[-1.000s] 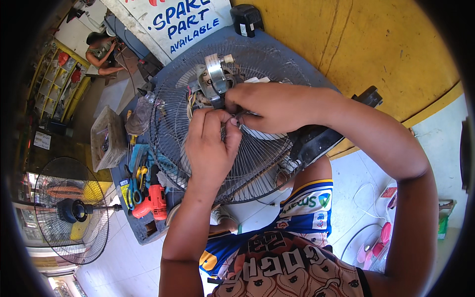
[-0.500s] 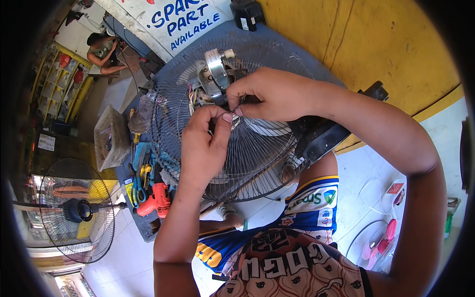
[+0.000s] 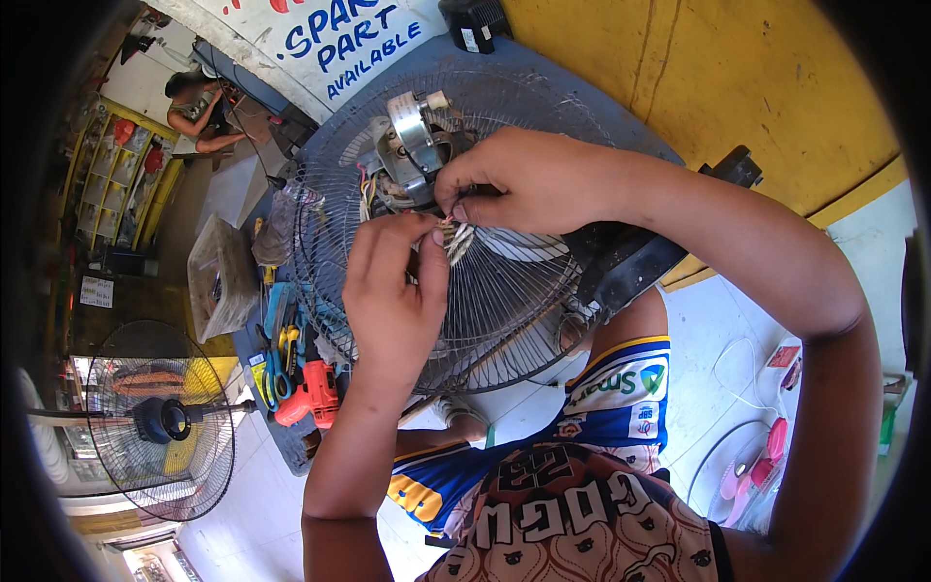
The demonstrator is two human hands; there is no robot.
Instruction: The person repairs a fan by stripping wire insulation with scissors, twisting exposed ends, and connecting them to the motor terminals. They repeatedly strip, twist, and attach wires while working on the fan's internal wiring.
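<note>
Above a round wire fan guard [image 3: 504,335], my two hands meet at a small bundle of wires [image 3: 458,242]. My left hand [image 3: 393,281] pinches it between thumb and forefinger from the near left. From the right, my right hand [image 3: 519,184] has its thumb and forefinger closed on the wire ends, which look reddish; the exact tips are partly hidden by the fingers. Just beyond my hands sits a fan motor [image 3: 412,145] with a shiny metal band, and coloured wires [image 3: 366,189] come out at its left. A black fan stand part [image 3: 630,272] lies under my right forearm.
A red power tool [image 3: 310,393], blue-handled scissors [image 3: 279,373] and a plastic bin [image 3: 221,276] lie along the left of the grey table [image 3: 621,121]. A standing fan [image 3: 165,417] is at left. Another person [image 3: 199,112] sits far left. A black box [image 3: 473,24] stands at the back.
My left fingers have shifted slightly left, and more of the wire bundle shows between my hands. My right hand keeps its pinch; the whole view has shifted a little.
</note>
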